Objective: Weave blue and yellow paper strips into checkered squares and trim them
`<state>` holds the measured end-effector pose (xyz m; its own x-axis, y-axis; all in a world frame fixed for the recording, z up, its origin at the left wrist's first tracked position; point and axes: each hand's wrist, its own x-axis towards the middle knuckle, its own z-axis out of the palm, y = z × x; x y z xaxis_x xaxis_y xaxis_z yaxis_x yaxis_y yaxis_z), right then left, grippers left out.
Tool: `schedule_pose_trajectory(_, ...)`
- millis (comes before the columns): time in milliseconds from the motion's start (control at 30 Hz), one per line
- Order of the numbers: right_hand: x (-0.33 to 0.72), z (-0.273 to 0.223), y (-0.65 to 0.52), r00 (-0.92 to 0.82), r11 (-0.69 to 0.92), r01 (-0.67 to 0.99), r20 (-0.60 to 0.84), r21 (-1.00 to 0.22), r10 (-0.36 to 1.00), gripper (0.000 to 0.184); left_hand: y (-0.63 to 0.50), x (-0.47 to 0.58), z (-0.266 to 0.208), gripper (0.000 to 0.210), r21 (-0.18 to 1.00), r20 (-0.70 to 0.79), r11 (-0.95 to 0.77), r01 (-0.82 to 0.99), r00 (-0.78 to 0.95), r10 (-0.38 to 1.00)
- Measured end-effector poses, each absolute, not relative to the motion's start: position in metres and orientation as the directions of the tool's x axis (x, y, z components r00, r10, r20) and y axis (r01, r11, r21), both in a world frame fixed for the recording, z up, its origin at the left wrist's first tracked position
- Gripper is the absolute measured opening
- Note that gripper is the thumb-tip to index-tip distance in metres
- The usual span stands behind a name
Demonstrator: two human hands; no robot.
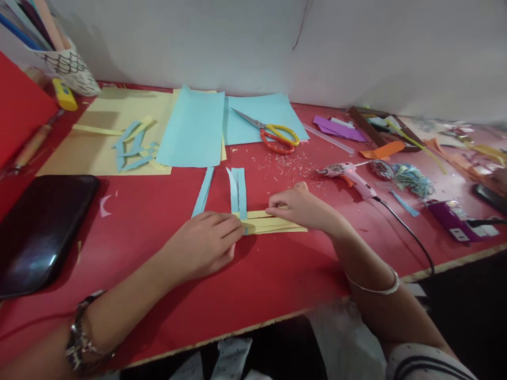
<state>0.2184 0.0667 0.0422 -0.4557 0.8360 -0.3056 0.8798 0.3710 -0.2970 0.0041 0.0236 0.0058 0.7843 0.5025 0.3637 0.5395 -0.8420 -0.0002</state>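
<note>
Yellow paper strips [277,228] lie side by side on the table, crossed at their left end by upright blue paper strips [238,190]. Where they cross, my left hand [209,240] presses down, its fingers together and curled on the paper; it hides part of the crossing. My right hand [295,207] is closed in a pinch at the upper yellow strip, toward the right end. Another pair of blue strips [203,191] sticks out from behind my left fingers.
Scissors [277,134] rest on blue sheets [194,126] at the back. To the right are a pink glue gun [350,177] with its cord and a purple socket box [451,219]. A black phone [43,232] lies left; woven strips [137,142] lie on yellow paper.
</note>
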Motion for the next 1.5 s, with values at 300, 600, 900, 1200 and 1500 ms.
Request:
schedule_pose_trajectory(300,0.236,0.056,0.064,-0.385,0.349,0.923,-0.400,-0.162,0.832,0.033,0.023,0.003,0.006,0.027,-0.017,0.362,-0.842,0.540,0.788,0.498)
schedule_pose_trajectory(600,0.244,0.068,0.060,-0.191,0.232,0.971,-0.412,0.051,0.891,0.027,0.023,0.003,0.005,0.027,-0.004,0.359,-0.837,0.547,0.783,0.509)
schedule_pose_trajectory(900,0.228,0.073,0.050,-0.387,0.379,0.921,-0.097,-0.090,0.917,0.012,0.022,0.004,0.004,0.025,0.011,0.376,-0.828,0.561,0.765,0.524)
schedule_pose_trajectory(1200,0.209,0.050,0.048,-0.646,0.595,0.758,-0.189,-0.266,0.739,0.009,0.022,0.011,0.004,0.020,0.091,0.400,-0.745,0.661,0.661,0.635)
schedule_pose_trajectory(1500,0.207,0.044,0.045,-0.672,0.621,0.732,-0.144,-0.281,0.727,0.010,0.030,0.003,0.003,0.034,0.284,0.231,-0.601,0.747,0.555,0.799)
